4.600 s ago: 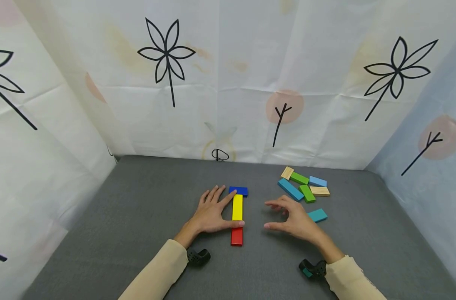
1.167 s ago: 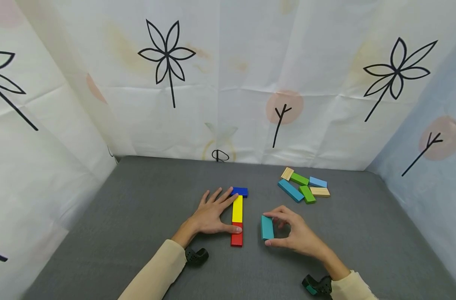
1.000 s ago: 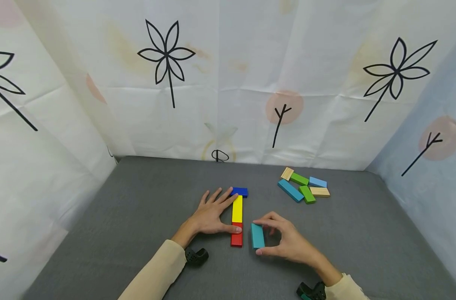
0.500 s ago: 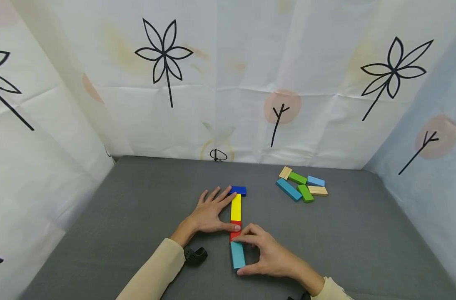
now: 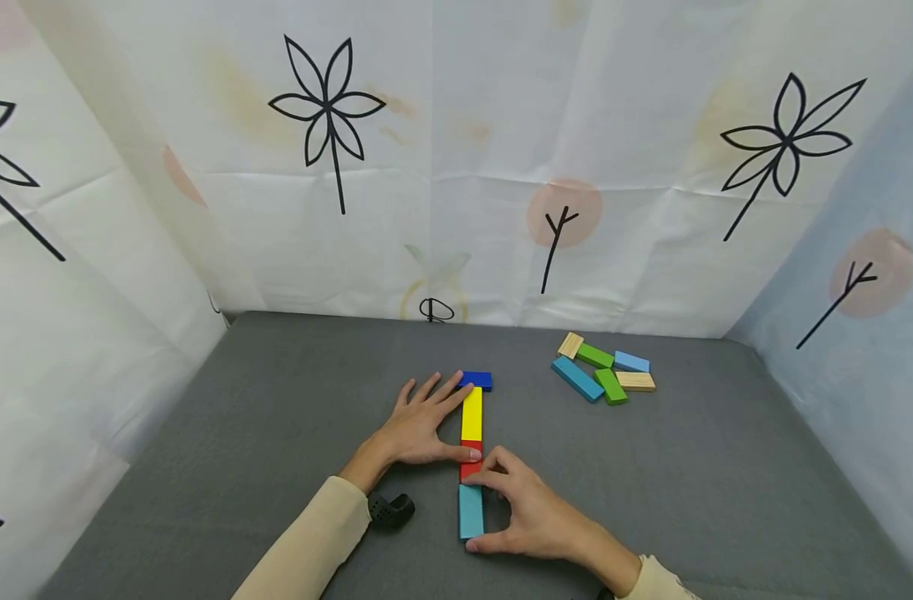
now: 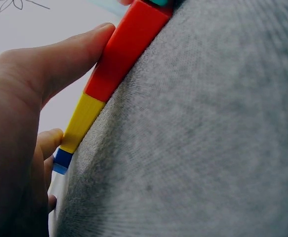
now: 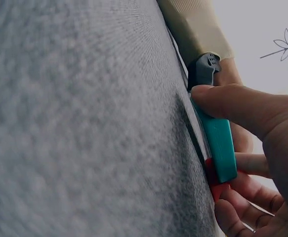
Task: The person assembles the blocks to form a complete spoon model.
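Note:
A column of wooden blocks lies flat on the grey table: a dark blue block (image 5: 482, 382) crosswise at the far end, then a yellow block (image 5: 472, 417), a red block (image 5: 469, 472) and a teal block (image 5: 470, 512) nearest. My left hand (image 5: 420, 429) is spread along the left side, its thumb resting on the red block and its index fingertip by the yellow and blue ones. With thumb and fingers at its two ends, my right hand (image 5: 534, 508) pinches the teal block. In the right wrist view the teal block (image 7: 219, 143) meets the red one.
At the back right lies a loose group of blocks: a long blue block (image 5: 578, 379), a light blue block (image 5: 632, 362), two green blocks and two plain wood blocks. A patterned cloth (image 5: 486, 250) hangs behind the grey table (image 5: 313, 367).
My right hand has picked up the teal block from the right, carried it left and down, and set it against the red block's near end, straightening it. My left hand has stayed nearly still.

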### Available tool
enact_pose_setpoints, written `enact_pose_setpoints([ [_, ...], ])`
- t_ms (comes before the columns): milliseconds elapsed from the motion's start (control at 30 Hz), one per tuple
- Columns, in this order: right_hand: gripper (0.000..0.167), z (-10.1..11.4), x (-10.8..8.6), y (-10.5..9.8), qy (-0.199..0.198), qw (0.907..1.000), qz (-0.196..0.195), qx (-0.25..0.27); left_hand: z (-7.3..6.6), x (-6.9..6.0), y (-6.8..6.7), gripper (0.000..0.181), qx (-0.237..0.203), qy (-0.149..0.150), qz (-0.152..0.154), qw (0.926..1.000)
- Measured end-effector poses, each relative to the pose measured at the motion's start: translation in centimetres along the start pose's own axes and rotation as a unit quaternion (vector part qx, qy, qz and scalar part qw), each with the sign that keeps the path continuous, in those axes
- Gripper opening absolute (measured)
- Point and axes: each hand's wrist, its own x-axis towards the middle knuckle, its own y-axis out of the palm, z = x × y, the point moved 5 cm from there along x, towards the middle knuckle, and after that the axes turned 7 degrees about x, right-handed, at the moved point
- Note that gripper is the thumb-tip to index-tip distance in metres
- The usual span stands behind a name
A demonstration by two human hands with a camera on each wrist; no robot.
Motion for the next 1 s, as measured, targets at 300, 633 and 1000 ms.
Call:
enact_pose_setpoints([
  [300,0.059,0.08,-0.04,0.28,-0.013,0.9996,-0.007,-0.024,0.04,0.04,0.05,0.104,0.002,-0.001,0.002,1.0000],
  [633,0.060,0.01,-0.16,0.36,-0.007,0.9983,-0.003,-0.057,-0.03,-0.03,0.00,0.102,-0.001,0.005,-0.004,1.0000],
  [1000,0.061,-0.03,-0.11,0.44,0.003,0.9984,0.002,-0.057,0.26,0.27,0.02,0.104,0.005,-0.001,0.005,1.0000],
])
